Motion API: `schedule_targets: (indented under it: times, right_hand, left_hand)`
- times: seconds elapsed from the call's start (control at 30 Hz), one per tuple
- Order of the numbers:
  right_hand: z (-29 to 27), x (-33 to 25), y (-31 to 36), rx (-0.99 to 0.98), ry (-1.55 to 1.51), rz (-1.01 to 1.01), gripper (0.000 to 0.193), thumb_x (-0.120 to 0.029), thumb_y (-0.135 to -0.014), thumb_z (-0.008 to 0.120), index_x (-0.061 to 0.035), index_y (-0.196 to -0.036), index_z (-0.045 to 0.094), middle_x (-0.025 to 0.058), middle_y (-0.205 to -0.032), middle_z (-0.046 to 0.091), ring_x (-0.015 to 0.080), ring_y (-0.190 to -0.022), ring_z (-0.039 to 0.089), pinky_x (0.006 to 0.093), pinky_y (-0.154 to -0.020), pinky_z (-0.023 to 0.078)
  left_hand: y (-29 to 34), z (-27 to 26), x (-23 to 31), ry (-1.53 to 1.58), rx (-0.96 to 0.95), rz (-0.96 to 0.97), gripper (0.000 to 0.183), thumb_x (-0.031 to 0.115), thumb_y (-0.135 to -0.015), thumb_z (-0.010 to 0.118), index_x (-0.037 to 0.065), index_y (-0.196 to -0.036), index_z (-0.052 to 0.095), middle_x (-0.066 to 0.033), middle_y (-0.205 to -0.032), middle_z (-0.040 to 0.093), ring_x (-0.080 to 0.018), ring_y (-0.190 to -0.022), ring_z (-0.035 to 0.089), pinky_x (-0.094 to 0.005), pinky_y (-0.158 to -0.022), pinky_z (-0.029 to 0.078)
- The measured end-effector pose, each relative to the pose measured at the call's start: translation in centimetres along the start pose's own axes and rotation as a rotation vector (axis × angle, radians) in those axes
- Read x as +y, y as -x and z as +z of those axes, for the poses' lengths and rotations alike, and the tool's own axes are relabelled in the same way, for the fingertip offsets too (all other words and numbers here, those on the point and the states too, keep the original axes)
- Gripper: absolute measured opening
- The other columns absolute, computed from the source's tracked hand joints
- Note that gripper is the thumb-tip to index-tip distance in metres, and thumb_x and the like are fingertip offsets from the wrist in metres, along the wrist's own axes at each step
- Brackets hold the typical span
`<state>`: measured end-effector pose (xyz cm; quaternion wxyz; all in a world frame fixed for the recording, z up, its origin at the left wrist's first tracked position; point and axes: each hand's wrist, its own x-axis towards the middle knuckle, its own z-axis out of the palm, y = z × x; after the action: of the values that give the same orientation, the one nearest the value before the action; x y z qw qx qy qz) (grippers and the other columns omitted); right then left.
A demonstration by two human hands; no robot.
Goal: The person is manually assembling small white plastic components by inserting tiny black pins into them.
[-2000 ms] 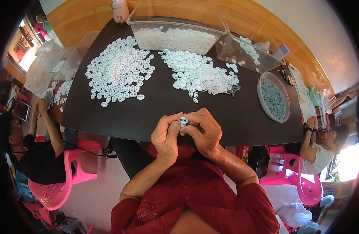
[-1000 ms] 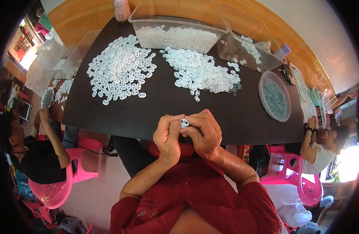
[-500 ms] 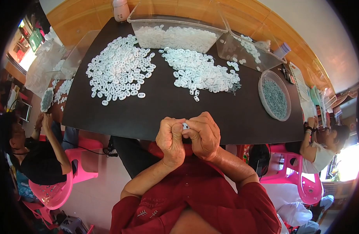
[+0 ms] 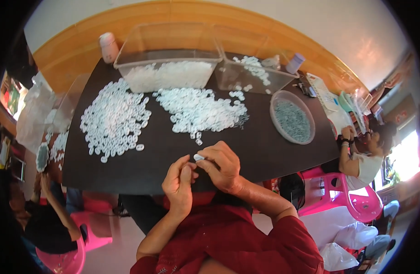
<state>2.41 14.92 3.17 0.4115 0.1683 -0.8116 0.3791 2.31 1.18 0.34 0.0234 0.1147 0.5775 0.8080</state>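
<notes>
My left hand and my right hand meet at the near edge of a black table. Between the fingertips of both sits one small white plastic ring, pinched from each side. Beyond the hands lie two spreads of the same white rings: a left pile and a middle pile. My red sleeves fill the bottom of the view.
A clear bin of white parts and a second clear bin stand at the table's far side. A round bowl of small grey-green parts sits at right. Two other people sit on pink chairs at left and right.
My hands have stayed together at the table edge, working the small white ring; they shifted slightly. The person at left has lowered an arm.
</notes>
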Motion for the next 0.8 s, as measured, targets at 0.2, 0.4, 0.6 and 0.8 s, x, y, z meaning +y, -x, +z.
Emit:
schedule_targets:
  times: [0.2, 0.4, 0.6, 0.8]
  right_hand:
    - [-6.5, 5.0, -7.5, 0.056, 0.402, -0.136, 0.011, 0.002, -0.073, 0.064, -0.001, -0.084, 0.062, 0.0115, -0.073, 0.057, 0.0223, -0.064, 0.053, 0.0318, -0.058, 0.042]
    - [-12.6, 15.0, -16.5, 0.11, 0.685, -0.034, 0.012, -0.011, -0.078, 0.062, -0.004, -0.087, 0.064, 0.0153, -0.081, 0.061, 0.0334, -0.082, 0.057, 0.0425, -0.074, 0.043]
    - [-8.3, 12.3, -13.6, -0.087, 0.762, -0.108, 0.018, -0.005, -0.074, 0.061, -0.0039, -0.091, 0.065, 0.0129, -0.082, 0.063, 0.0307, -0.08, 0.059, 0.0388, -0.071, 0.045]
    - [-1.1, 7.0, -1.4, -0.352, 0.277, 0.013, 0.008, -0.007, -0.07, 0.064, -0.0076, -0.067, 0.056, 0.0113, -0.069, 0.052, 0.0301, -0.07, 0.052, 0.0406, -0.062, 0.043]
  left_hand:
    - [-0.9, -1.7, -0.6, -0.092, -0.005, -0.082, 0.022, 0.009, -0.091, 0.053, -0.001, -0.11, 0.057, -0.0058, -0.088, 0.061, -0.0075, -0.066, 0.055, -0.0183, -0.056, 0.044]
    - [-4.1, -1.6, -0.4, -0.288, -0.078, 0.029, 0.019, 0.003, -0.086, 0.057, 0.0, -0.104, 0.061, -0.0041, -0.079, 0.058, -0.0072, -0.06, 0.053, -0.0208, -0.053, 0.043]
    - [-7.4, -2.3, 0.0, -0.633, -0.157, 0.151, 0.016, 0.001, -0.08, 0.059, 0.001, -0.096, 0.062, -0.0088, -0.073, 0.056, -0.0188, -0.06, 0.056, -0.0292, -0.057, 0.045]
    - [-8.0, -2.3, -0.6, -0.693, -0.169, 0.16, 0.011, 0.003, -0.078, 0.062, 0.002, -0.089, 0.063, -0.0116, -0.077, 0.061, -0.0263, -0.068, 0.061, -0.0333, -0.061, 0.047]
